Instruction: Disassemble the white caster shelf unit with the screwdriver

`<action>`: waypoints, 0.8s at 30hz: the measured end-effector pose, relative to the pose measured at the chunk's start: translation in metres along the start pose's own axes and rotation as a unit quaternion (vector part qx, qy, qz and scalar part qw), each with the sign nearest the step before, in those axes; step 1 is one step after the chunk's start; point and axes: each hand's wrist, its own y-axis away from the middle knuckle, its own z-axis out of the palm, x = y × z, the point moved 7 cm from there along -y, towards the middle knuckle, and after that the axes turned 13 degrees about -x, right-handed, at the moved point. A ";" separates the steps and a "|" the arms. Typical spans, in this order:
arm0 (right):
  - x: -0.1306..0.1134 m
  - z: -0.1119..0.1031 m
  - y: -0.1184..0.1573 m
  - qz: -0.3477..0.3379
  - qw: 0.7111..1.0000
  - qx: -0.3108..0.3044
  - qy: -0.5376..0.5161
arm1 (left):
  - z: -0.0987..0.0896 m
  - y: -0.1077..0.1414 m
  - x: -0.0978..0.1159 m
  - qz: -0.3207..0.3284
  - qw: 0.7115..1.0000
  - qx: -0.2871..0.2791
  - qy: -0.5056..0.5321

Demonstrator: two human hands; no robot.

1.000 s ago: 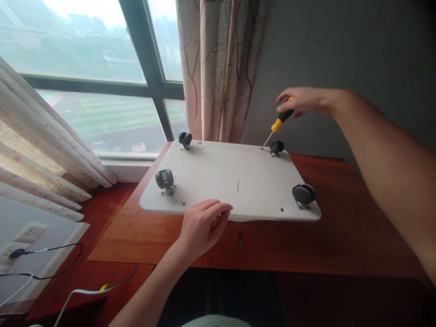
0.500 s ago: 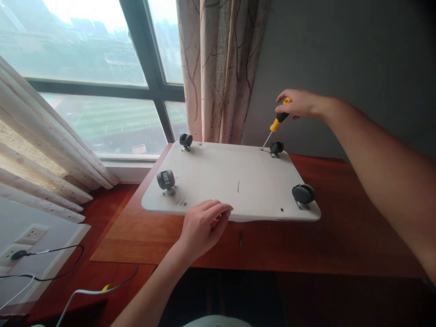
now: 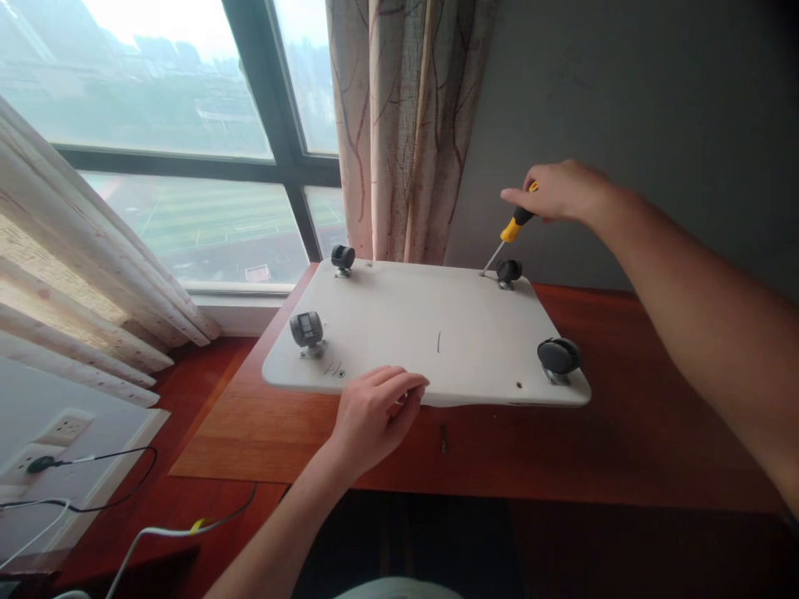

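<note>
My right hand (image 3: 558,190) grips a yellow and black screwdriver (image 3: 512,229) at the top of its handle, the thumb pointing left. The screwdriver slants down, with its tip at a hole near the far edge of a white board (image 3: 399,320), just left of the far right caster (image 3: 508,270). At the near edge of the board rests my left hand (image 3: 378,412), its fingers curled together; whatever they may hold is hidden. Other casters stand wheel-up at the far left (image 3: 342,257), near left (image 3: 307,330) and near right (image 3: 558,356) corners.
The board lies on a reddish-brown wooden table (image 3: 237,441). A window (image 3: 187,216) and curtains (image 3: 409,125) are behind it, with a grey wall (image 3: 624,108) at the right. Wall sockets (image 3: 66,427) and a white cable (image 3: 134,541) are at lower left.
My right hand has turned a little on the screwdriver handle, and its thumb now sticks out further to the left. The screwdriver tip stays at the same hole. My left hand keeps its place.
</note>
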 end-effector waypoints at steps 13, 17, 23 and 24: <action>0.001 0.000 -0.004 -0.021 0.999 0.029 -0.017 | 0.000 0.000 0.000 0.000 1.000 -0.002 -0.001; -0.003 -0.001 -0.002 -0.050 0.997 0.053 0.029 | 0.001 0.001 0.000 -0.002 1.000 -0.003 -0.001; -0.001 0.008 -0.007 -0.068 0.993 -0.006 -0.099 | 0.001 0.001 -0.001 0.000 1.000 -0.010 -0.002; 0.001 0.004 -0.005 -0.041 0.997 0.028 -0.055 | 0.001 0.001 -0.001 0.000 1.000 -0.009 -0.004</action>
